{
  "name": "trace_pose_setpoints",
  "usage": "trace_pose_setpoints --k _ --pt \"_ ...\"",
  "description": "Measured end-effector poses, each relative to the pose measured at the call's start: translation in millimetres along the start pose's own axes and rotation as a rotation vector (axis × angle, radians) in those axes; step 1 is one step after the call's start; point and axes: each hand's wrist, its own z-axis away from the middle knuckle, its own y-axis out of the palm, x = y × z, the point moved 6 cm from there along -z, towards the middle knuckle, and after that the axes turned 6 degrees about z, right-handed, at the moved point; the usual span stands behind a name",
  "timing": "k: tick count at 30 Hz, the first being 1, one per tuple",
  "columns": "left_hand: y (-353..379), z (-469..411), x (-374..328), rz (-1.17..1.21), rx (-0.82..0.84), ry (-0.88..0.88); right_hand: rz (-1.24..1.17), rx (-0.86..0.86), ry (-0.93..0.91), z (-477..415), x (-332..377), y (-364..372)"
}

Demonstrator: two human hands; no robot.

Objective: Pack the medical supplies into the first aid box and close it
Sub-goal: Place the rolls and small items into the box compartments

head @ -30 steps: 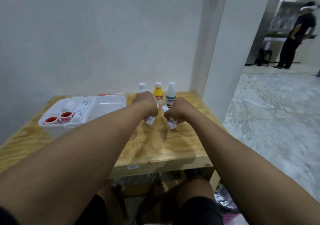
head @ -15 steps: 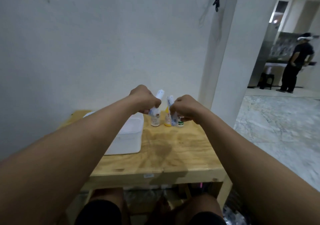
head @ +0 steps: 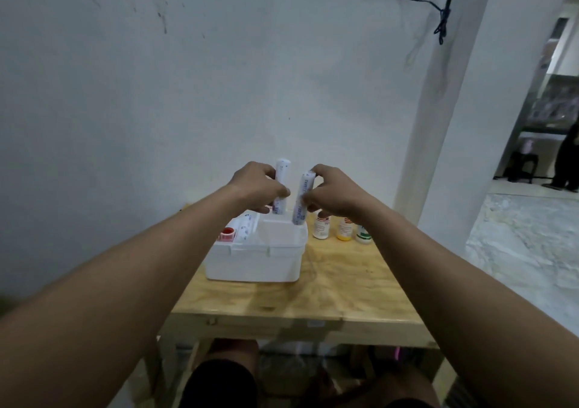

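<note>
From the head camera, I see both hands raised over the open first aid box [head: 253, 260], each one grasping a wrapped roll. The left hand [head: 255, 188] is clenched around the left roll [head: 281, 185], which stands nearly upright with its lower end just above the box. The right hand [head: 333, 193] pinches the right roll [head: 302, 199] from the top and side; it leans a little, its bottom end at the rim of the box's right compartment.

To do this step well, I would lower one roll at a time, tip each flat and lay it along the compartment so nothing stands proud of the rim (a lid will not shut over an upright roll). I judge the right compartment has room.

The box is white plastic, sitting on the wooden table [head: 329, 285] toward its left. Its left section already holds a red-capped item [head: 227, 233] and another roll [head: 246, 227]. Three small bottles [head: 344, 229] stand just beside the box, still unpacked.
</note>
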Motion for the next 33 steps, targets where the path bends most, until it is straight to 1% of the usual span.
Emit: trace_pose_setpoints --k 4,9,15,22,26,33 --pt "-6 -1 12 -0.058 -0.039 -0.002 0.092 0.041 -0.021 -2 4 17" --pt "-5 -2 20 -0.104 -0.026 0.044 0.213 0.021 -0.050 -7 2 26" --pt "-4 -6 25 -0.234 -0.030 0.134 0.225 0.009 -0.092 -12 -7 31" --pt "-1 -8 30 -0.317 -0.007 0.160 0.215 0.067 -0.069 -16 -21 41" --pt "1 -10 28 -0.439 0.012 0.170 0.233 0.125 -0.073 -17 -24 45" --pt "7 -12 26 -0.671 0.053 0.175 0.338 0.201 -0.108 -15 -20 51"
